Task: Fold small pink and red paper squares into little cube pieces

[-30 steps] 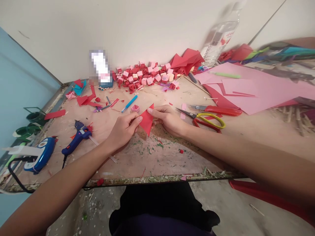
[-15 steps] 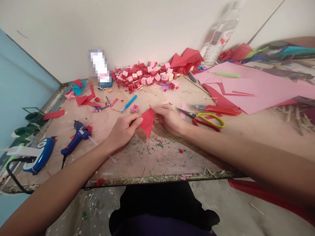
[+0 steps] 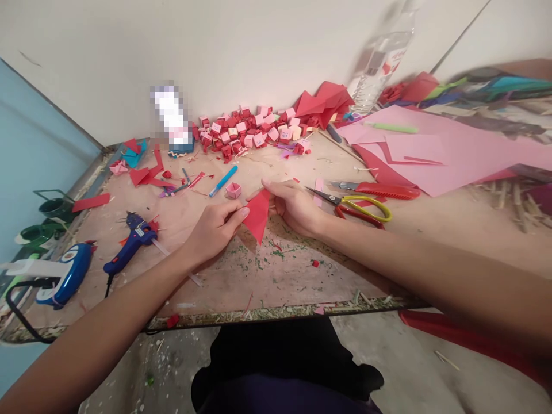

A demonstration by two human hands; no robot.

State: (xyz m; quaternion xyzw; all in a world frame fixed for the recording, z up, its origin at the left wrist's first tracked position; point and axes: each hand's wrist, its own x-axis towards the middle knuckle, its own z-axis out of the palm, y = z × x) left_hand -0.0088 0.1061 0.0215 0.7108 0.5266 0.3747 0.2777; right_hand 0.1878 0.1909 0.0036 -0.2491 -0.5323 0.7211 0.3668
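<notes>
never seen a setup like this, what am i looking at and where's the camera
There is no machine here, just a person's two bare hands, seen by one camera worn on that person's head, looking forward and down. The left hand pinches a red paper piece; the right hand is at its other edge. On the table, a blue glue gun lies to the left, and scissors and a red-handled cutter to the right. Farther back are a heap of small red and pink pieces and a large pink sheet.
</notes>
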